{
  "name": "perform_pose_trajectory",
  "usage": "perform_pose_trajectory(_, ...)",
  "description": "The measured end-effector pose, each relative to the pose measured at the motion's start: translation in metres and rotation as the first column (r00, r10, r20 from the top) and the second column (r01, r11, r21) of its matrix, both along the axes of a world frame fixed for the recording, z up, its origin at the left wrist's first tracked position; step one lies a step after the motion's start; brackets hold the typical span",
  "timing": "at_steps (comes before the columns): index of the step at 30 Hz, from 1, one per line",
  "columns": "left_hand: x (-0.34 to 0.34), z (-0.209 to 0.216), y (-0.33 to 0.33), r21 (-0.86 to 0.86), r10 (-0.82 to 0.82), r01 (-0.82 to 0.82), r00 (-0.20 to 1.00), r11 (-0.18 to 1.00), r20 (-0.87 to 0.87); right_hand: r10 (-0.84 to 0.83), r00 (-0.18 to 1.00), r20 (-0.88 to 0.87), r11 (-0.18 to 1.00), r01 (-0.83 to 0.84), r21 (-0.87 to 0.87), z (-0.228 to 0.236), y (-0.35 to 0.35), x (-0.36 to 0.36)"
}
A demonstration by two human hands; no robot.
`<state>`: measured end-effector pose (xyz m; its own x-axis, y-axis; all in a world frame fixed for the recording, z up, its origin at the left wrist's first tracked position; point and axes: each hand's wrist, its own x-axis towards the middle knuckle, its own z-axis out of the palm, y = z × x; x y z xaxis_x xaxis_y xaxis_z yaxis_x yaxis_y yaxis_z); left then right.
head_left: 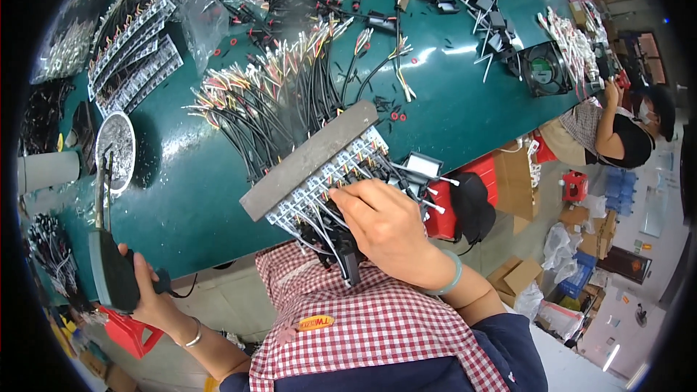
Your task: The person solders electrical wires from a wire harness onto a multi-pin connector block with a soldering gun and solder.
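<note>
My left hand [150,292] is closed around the dark grip of a soldering gun [115,272]. The gun's long metal tip reaches into a white round cup [132,147] with silvery bits inside. My right hand [385,225] pinches at a strip of small circuit boards [298,207]; what lies between its fingertips is too small to make out. A flat grey bar [308,161] rests along the strip's far side. Black cables with stripped coloured wire ends [268,105] fan out beyond the bar. White-wired black housings [350,265] hang at the table's near edge.
More board strips [138,76] lie at the far left. Cables in clear plastic bags [254,0] and loose black housings [494,25] sit along the back. A small fan [544,69] stands at the right edge. A masked co-worker [624,127] sits further right.
</note>
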<state>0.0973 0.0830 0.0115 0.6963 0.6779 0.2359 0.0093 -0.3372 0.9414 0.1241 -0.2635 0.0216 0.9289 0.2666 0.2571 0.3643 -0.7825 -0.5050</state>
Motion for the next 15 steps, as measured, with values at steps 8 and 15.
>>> perform_pose_trajectory(8,-0.01,-0.001,-0.043,-0.106,-0.103,0.101,0.994,0.989,-0.02,-0.047,0.96,0.276,0.993,0.076,-0.095,0.02,-0.057,0.1)
perform_pose_trajectory(15,-0.009,-0.001,-0.057,-0.12,-0.063,0.057,0.997,0.991,-0.052,-0.081,0.909,0.41,0.899,0.244,-0.365,-0.042,-0.098,0.219)
